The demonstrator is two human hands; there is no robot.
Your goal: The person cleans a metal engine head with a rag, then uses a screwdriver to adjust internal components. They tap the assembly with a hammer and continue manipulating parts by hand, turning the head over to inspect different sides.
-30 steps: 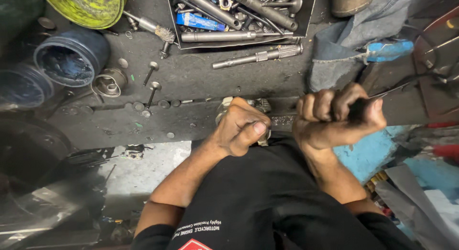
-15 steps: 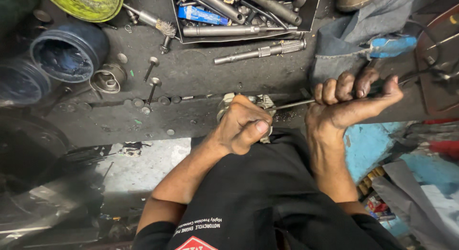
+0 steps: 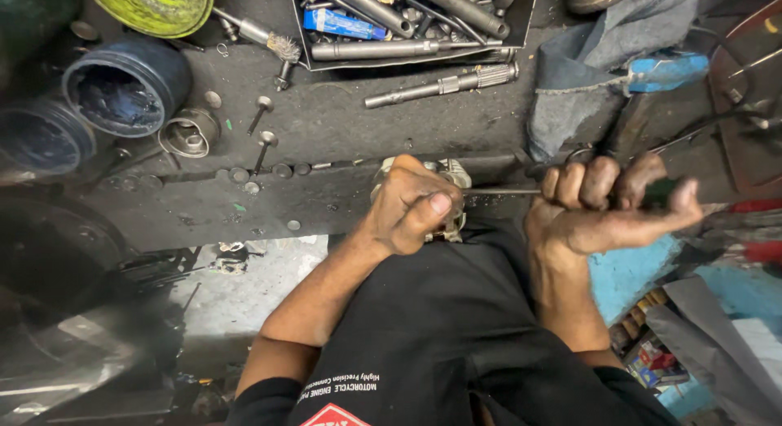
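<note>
Left hand (image 3: 411, 206) still clamped on metal part (image 3: 450, 175) at bench's (image 3: 342, 133) front edge. Right hand (image 3: 607, 206) now fisted on screwdriver (image 3: 521, 191), fingers curled tighter than half a second ago.

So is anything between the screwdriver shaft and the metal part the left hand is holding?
Nothing visible. The shaft runs bare from the right hand straight to the metal part; its tip is hidden behind the left hand.
</note>
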